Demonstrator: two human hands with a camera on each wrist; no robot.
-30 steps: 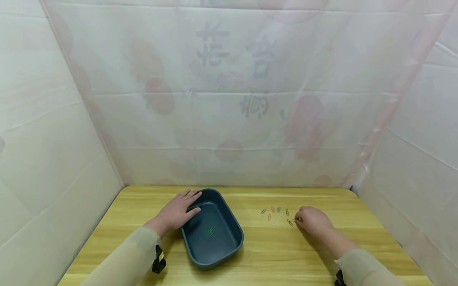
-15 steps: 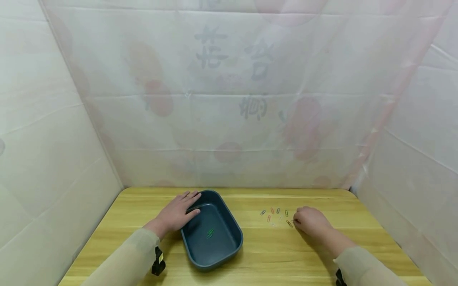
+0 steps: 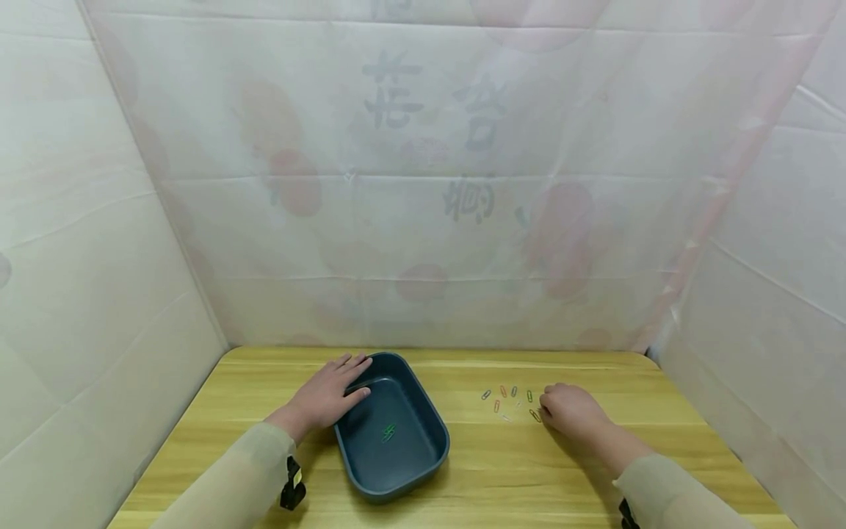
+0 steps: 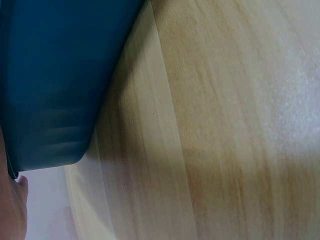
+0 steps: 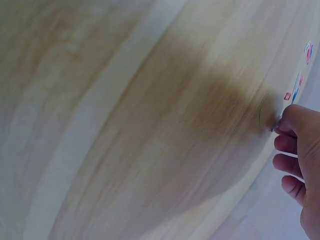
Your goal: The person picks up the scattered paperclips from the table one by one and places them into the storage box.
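My left hand (image 3: 328, 393) lies flat with straight fingers on the near-left rim of a dark blue tray (image 3: 441, 443), whose outer wall (image 4: 50, 75) fills the left wrist view. Green paper clips (image 3: 389, 432) lie on the tray's floor. To the right, several coloured paper clips (image 3: 505, 397) are scattered on the wooden table (image 3: 529, 470). My right hand (image 3: 551, 411) rests at the right end of that scatter with its fingers curled. In the right wrist view its fingertips (image 5: 287, 125) pinch a small grey clip against the table.
White sheeting walls close in the table on the left, back and right. In the right wrist view a few clips (image 5: 300, 85) lie near the table's far edge. Bare wood lies between the tray and the clips.
My right hand has slid slightly left, closer onto the nearest clips. The left hand and the tray have stayed in place.
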